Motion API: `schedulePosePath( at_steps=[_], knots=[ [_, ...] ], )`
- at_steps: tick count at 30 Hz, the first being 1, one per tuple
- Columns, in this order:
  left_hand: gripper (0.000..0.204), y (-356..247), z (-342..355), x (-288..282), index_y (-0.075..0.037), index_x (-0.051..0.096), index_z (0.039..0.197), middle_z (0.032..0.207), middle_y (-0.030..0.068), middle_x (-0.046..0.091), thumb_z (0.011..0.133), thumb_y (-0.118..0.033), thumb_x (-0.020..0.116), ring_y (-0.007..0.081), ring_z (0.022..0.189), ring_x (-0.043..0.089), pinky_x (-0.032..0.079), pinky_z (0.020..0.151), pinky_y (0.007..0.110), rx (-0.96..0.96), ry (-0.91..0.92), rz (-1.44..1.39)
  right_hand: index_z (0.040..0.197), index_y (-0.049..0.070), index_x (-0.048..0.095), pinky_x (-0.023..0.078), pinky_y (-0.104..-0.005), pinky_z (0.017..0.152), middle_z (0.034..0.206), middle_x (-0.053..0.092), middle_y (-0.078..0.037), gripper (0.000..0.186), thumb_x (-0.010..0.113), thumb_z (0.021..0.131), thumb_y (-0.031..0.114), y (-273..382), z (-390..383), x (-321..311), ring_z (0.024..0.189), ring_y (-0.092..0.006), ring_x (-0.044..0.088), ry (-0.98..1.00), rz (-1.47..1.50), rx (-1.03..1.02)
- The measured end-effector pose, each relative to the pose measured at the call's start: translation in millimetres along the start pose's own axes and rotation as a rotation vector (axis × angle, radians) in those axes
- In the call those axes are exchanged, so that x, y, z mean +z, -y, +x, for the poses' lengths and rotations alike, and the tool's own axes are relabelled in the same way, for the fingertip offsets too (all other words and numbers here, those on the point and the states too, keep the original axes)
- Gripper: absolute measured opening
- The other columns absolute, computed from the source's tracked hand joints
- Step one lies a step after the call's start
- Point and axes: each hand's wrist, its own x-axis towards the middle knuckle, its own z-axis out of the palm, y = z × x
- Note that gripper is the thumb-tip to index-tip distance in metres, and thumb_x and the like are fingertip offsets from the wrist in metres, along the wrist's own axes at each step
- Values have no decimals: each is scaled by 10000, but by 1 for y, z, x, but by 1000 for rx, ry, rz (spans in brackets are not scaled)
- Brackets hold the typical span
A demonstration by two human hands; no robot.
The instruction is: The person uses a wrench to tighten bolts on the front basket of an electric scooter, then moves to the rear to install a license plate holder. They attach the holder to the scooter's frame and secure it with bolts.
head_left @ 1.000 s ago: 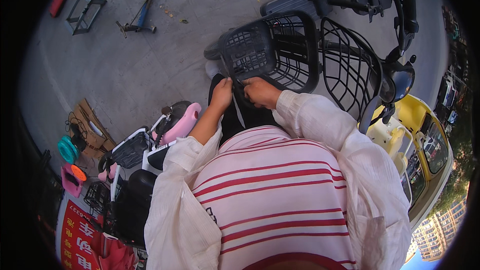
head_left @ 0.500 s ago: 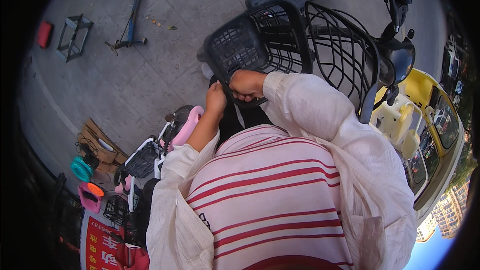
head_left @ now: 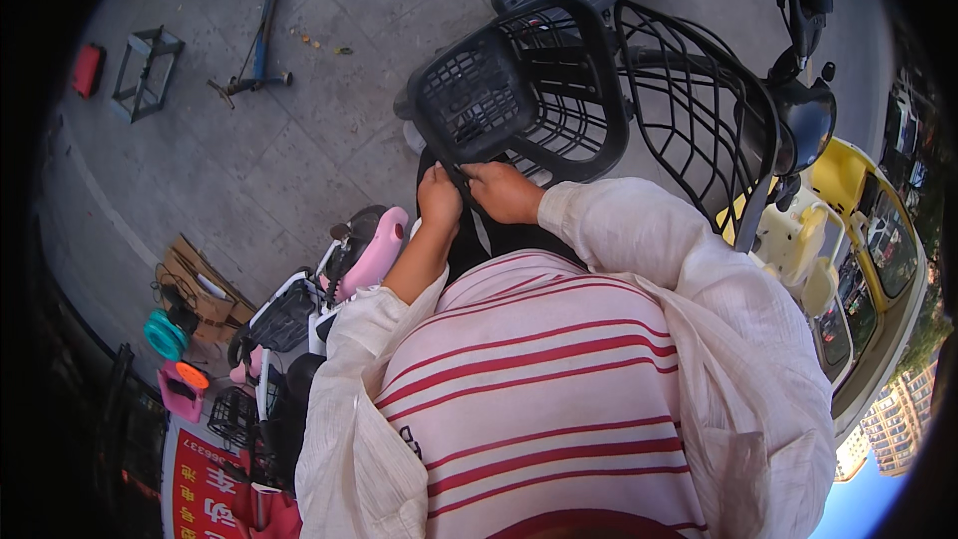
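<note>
A black plastic basket (head_left: 477,90) with grid walls stands tipped in front of me, its opening facing right. My left hand (head_left: 439,202) is closed at the basket's near corner, fingertips against the dark edge. Just to its right, my right hand (head_left: 507,194) pinches the same near edge between thumb and fingers. Parts of the fingers of both hands are hidden. Below them a thin pale strip hangs in front of my dark trousers. A second black basket (head_left: 689,110), made of wire, sits to the right on an electric bike (head_left: 798,0) with dark handlebars.
Pink and white scooters (head_left: 371,258) stand at left beside flattened cardboard (head_left: 205,289). On the paving further off are a blue metal frame (head_left: 148,75), a red case (head_left: 88,71) and a blue long-handled tool (head_left: 265,40). A yellow vehicle (head_left: 878,200) is at right.
My right hand has turned from a fist over the basket's rim to a pinch at its near edge, slightly lower. My left hand has shifted slightly right.
</note>
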Motion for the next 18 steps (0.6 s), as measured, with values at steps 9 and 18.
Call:
schedulePosePath(
  at_steps=[9, 18],
  knots=[
    [393, 2, 4, 4, 41, 631, 974, 862, 150, 659, 1020, -268, 392, 229, 787, 614, 457, 748, 343, 24, -46, -80, 1345, -5, 480, 481, -405, 895, 1084, 618, -300, 425, 480, 937, 118, -10, -13, -6, 1012, -409, 611, 15, -136, -54],
    [391, -10, -6, 9, 38, 636, 991, 878, 129, 667, 1024, -267, 395, 211, 797, 612, 456, 763, 341, -6, -85, -100, 1424, 67, 439, 452, -292, 851, 987, 617, -54, 463, 496, 965, 67, -47, -1, 2, 862, -143, 550, 190, 407, 139]
  ],
)
